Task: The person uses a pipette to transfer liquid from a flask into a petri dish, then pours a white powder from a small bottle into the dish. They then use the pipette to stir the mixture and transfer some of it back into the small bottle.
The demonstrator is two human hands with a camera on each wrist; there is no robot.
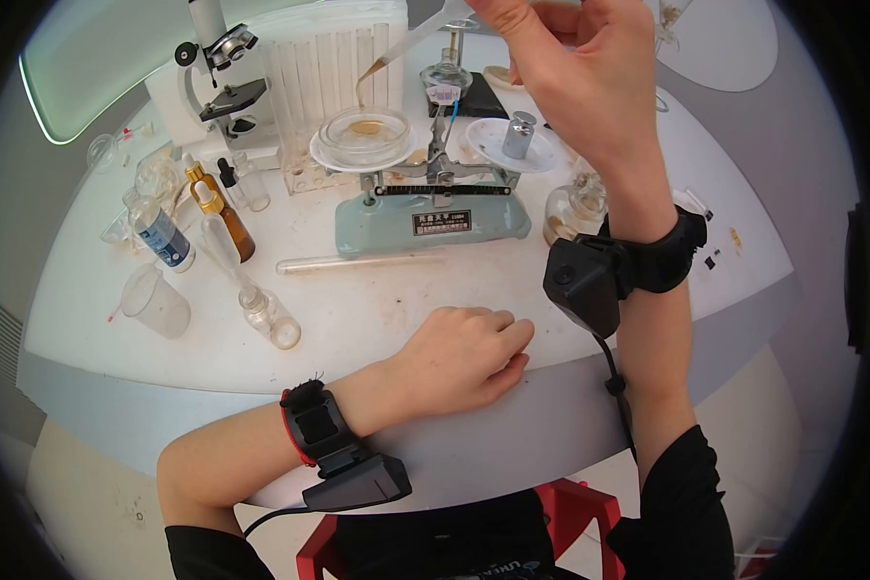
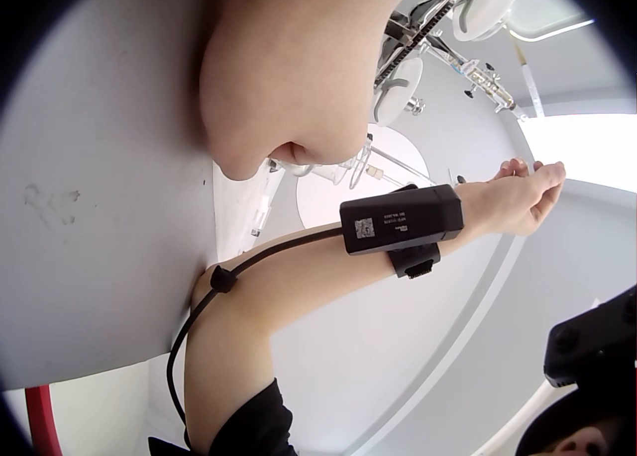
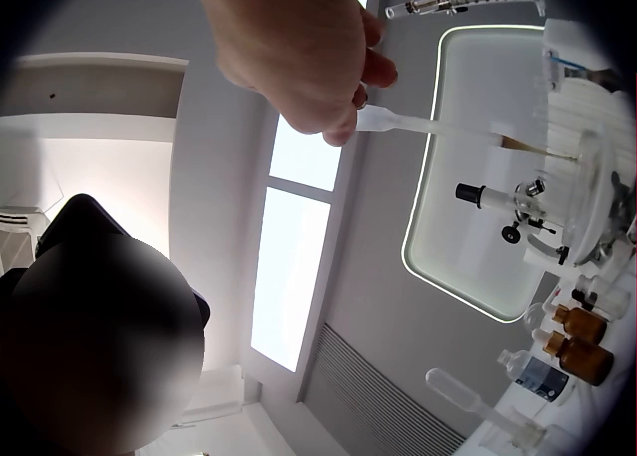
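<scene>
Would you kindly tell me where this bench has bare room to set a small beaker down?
Bare tabletop lies between the test tube before the balance and the resting left hand. The left side is crowded with bottles, a plastic cup and the microscope. The right hand holds a pipette over the dish.

The left hand (image 1: pixel 464 353) lies low, fingers loosely curled, apparently holding nothing. The right hand (image 1: pixel 575 68) is raised well above and beyond it, forearm upright, fingertips (image 3: pixel 343 128) pinched together.
</scene>
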